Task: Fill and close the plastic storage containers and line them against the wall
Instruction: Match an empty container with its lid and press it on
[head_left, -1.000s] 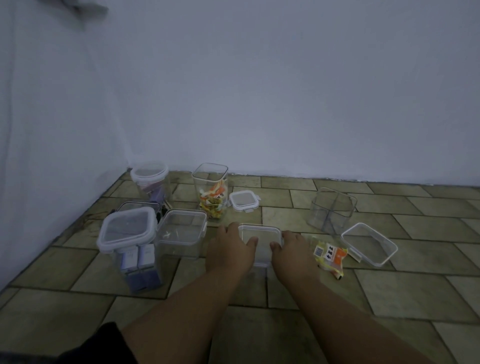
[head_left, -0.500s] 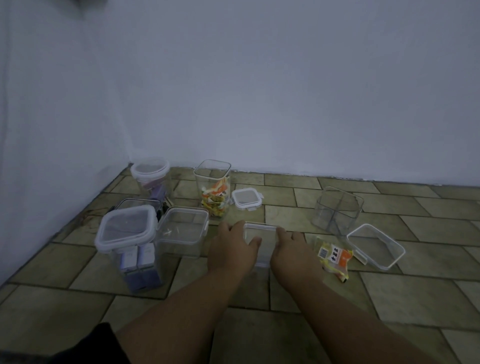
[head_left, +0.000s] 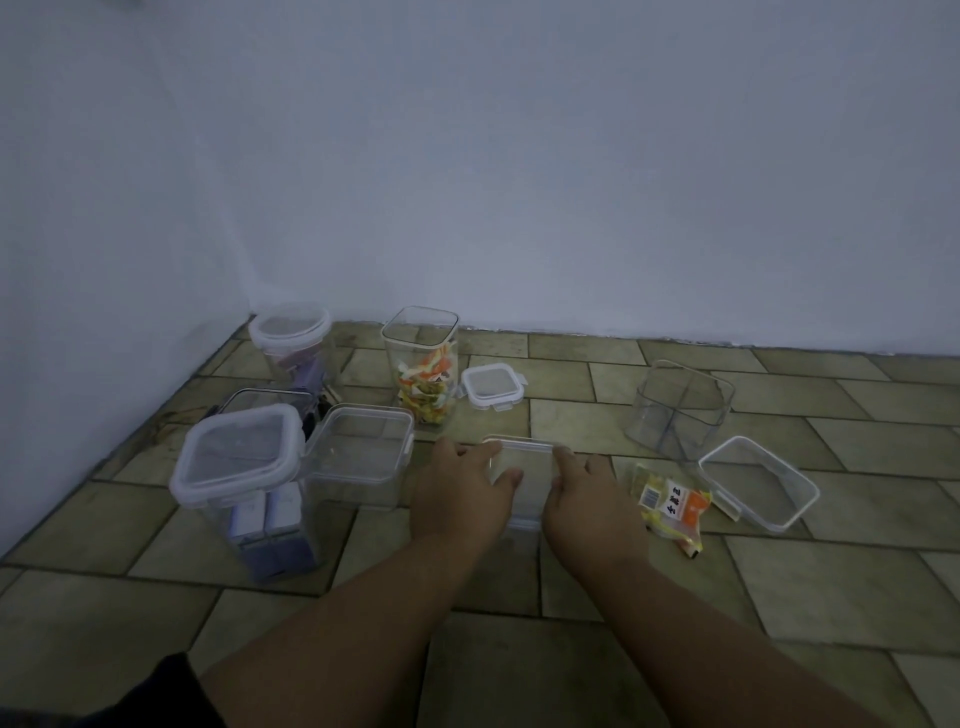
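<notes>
a person's left hand (head_left: 457, 493) and right hand (head_left: 592, 499) grip a clear rectangular container (head_left: 525, 460) by its two short sides. the fingers curl over the far rim and the left thumb lies across the top. the container is low at the middle of the tiled floor (head_left: 779, 597); whether it rests on the tiles or is just off them cannot be told.

just right of the right hand lies a yellow-and-orange snack packet (head_left: 670, 501), and beside that a shallow clear tray (head_left: 758, 483) sits open and tilted. behind these stands a divided clear box (head_left: 680, 408), open and leaning.

to the left of the hands a clear-lidded container (head_left: 358, 452) stands touching a white-lidded container (head_left: 239, 457) that holds pale and purple boxes. a dark-rimmed container (head_left: 265, 397) shows partly behind them.

nearer the wall (head_left: 571, 182), a tall square container (head_left: 421, 364) stands open, part filled with orange and yellow packets, with a small white-rimmed lid (head_left: 491, 387) flat on the floor just beside it. a round lidded tub (head_left: 291, 332) sits in the corner, close to both walls. a dark sleeve (head_left: 171, 696) edges the bottom left of the view.
</notes>
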